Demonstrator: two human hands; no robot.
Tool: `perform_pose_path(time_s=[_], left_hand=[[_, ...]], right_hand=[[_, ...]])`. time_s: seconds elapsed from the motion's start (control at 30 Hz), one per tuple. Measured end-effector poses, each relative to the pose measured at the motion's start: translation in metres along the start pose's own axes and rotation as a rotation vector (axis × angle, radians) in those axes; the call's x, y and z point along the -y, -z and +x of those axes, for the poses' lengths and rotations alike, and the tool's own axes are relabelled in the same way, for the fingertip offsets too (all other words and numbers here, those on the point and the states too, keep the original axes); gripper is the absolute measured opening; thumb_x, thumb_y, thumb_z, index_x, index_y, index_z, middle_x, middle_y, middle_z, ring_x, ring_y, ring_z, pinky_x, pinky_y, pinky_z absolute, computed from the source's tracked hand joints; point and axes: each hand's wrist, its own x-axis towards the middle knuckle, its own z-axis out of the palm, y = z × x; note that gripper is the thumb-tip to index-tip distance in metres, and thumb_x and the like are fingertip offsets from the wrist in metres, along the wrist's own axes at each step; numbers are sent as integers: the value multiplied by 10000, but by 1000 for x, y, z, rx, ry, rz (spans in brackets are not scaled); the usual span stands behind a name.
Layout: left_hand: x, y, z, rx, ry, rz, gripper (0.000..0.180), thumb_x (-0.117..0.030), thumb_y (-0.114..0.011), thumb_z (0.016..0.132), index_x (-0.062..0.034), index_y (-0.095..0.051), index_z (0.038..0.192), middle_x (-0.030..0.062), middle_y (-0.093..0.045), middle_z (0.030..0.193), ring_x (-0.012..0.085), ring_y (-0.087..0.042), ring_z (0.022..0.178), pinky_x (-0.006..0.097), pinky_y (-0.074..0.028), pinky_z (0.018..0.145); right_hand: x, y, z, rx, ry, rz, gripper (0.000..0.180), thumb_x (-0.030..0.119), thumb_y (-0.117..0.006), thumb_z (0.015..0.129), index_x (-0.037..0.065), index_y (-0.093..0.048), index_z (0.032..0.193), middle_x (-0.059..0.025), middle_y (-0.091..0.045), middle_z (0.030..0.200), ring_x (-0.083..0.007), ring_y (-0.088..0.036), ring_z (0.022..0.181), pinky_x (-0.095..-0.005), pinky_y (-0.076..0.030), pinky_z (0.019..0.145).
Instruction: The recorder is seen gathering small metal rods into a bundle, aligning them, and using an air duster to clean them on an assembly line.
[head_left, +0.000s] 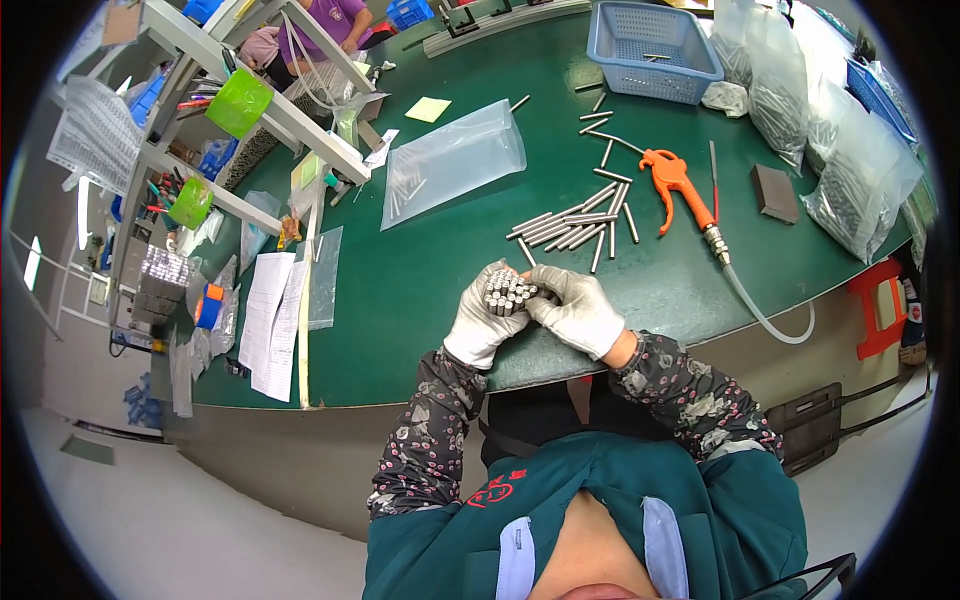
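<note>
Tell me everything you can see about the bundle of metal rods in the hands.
The bundle of rods is a tight cluster of short, grey, metallic-looking cylinders, packed side by side with their round ends facing the camera. It is held just above the near edge of the green table. The gloved left hand cups it from the left and below; the gloved right hand presses it from the right. More rods lie loose beyond it.

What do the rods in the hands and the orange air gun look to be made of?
Rods: likely metal, grey with a dull shine on the round ends. Air gun: body seems moulded plastic, even matte orange; its nozzle tip looks metallic silver. Both hands wear white fabric-looking gloves.
</note>
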Motion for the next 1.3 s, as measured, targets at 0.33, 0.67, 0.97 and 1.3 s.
perform_pose_path(time_s=[0.33,0.67,0.97,1.3], left_hand=[[1,1,-3,46,-36,-89,529,45,-682,615,-49,-442,1078,5,-538,925,93,-537,833,219,-464,738],[2,4,-2,47,-18,-37,567,51,-695,607,-37,-426,1098,12,-541,934,97,-534,847,220,-460,750],[-3,3,2,59,52,-16,547,46,-694,619,-11,-413,1085,32,-547,936,105,-539,840,230,-461,753],[-3,3,2,57,78,-69,571,78,-681,610,-6,-400,1100,42,-549,942,117,-546,847,244,-471,752]], right_hand=[[4,2,-1,50,-50,71,284,80,-533,731,-39,-545,989,-110,-598,801,-111,-553,714,-242,-458,663],[4,1,-2,18,-58,79,255,108,-530,729,-7,-562,954,-171,-595,817,-226,-608,748,-281,-474,664],[3,1,2,17,-142,68,265,122,-540,734,-12,-558,961,-162,-600,825,-193,-606,749,-272,-473,669],[0,2,2,-7,-92,98,251,141,-533,755,-1,-560,961,-153,-600,829,-191,-606,735,-267,-469,658]])
